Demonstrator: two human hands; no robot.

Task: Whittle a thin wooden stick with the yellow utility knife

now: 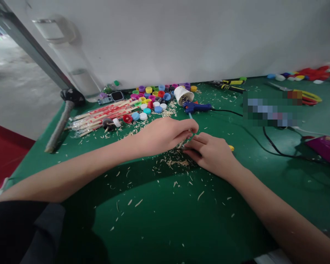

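Note:
My left hand (pixel 165 134) and my right hand (pixel 211 152) meet at the middle of a green table (pixel 167 220), over a scatter of wood shavings (pixel 176 161). The left hand's fingers are pinched together on a thin stick-like piece that I cannot make out clearly. The right hand is closed, knuckles up, on a tool with a yellow end (pixel 231 147) sticking out past the hand. The fingertips of both hands touch.
Behind the hands lie a blue glue gun (pixel 196 107) with a black cable, a tipped white cup (pixel 183 95), several coloured bottle caps (pixel 151 99), wrapped chopsticks (pixel 104 113), a hammer (pixel 62 119), pliers (pixel 231 85) and a purple box (pixel 326 146) at right.

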